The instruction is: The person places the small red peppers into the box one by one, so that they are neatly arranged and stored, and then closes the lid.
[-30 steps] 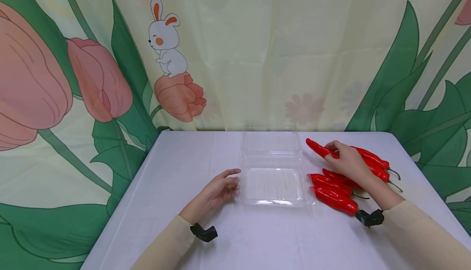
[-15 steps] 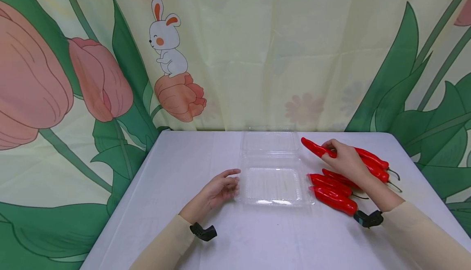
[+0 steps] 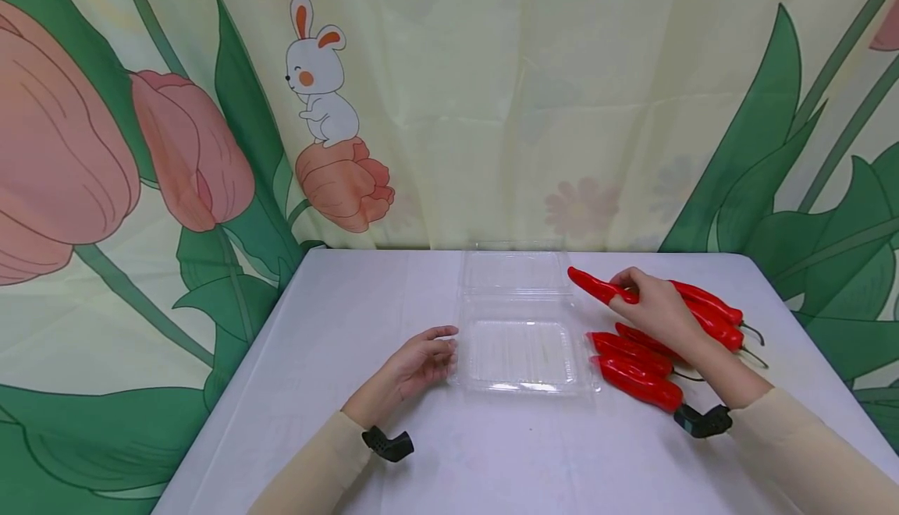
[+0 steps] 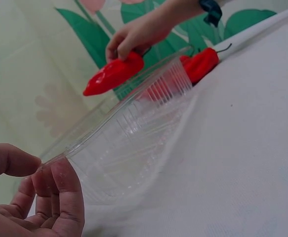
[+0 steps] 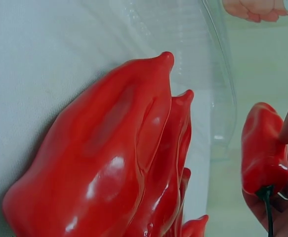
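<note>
A clear plastic clamshell container (image 3: 521,353) lies open on the white table, its lid (image 3: 518,271) folded back toward the curtain. My left hand (image 3: 424,360) pinches the container's left rim; in the left wrist view the thumb is above the rim and curled fingers (image 4: 67,190) below. My right hand (image 3: 656,308) grips a red chili pepper (image 3: 593,284) in the air, right of the lid, tip pointing left. In the right wrist view that pepper's dark green stem (image 5: 267,210) hangs toward the palm. No pepper is seen inside the container.
Several more red peppers lie on the table right of the container, including the nearest pepper (image 3: 635,382) and a far pepper (image 3: 709,298) behind the right hand. A patterned curtain (image 3: 463,109) hangs at the table's back edge.
My right hand has moved slightly left with the pepper, whose tip is now close to the lid's right edge. The left hand has stayed at the container's rim.
</note>
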Tool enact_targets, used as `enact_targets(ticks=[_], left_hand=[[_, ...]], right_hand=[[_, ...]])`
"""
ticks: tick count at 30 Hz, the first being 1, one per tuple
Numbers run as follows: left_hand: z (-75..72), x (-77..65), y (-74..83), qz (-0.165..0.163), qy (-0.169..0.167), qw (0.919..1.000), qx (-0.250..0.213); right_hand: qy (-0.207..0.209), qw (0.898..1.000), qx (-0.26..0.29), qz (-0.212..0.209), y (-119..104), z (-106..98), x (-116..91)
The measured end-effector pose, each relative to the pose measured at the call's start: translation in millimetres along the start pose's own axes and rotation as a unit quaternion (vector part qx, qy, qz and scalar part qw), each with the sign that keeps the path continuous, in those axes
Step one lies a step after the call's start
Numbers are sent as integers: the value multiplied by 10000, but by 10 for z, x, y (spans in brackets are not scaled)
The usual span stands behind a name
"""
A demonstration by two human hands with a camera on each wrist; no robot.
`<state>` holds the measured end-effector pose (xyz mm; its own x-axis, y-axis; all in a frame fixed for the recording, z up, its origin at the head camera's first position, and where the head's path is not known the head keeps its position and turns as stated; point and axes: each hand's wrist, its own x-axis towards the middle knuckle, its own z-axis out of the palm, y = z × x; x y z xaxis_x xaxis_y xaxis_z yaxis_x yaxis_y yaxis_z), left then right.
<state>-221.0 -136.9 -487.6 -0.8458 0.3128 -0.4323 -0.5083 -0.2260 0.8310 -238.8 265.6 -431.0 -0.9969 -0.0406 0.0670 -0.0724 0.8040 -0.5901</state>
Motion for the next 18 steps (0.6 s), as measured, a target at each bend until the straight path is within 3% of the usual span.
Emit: enact_targets(ticks=[18], left_hand=[[13, 23, -14, 100, 38, 9999, 57]], right_hand=[[-250, 9987, 290, -328, -208, 28, -108]])
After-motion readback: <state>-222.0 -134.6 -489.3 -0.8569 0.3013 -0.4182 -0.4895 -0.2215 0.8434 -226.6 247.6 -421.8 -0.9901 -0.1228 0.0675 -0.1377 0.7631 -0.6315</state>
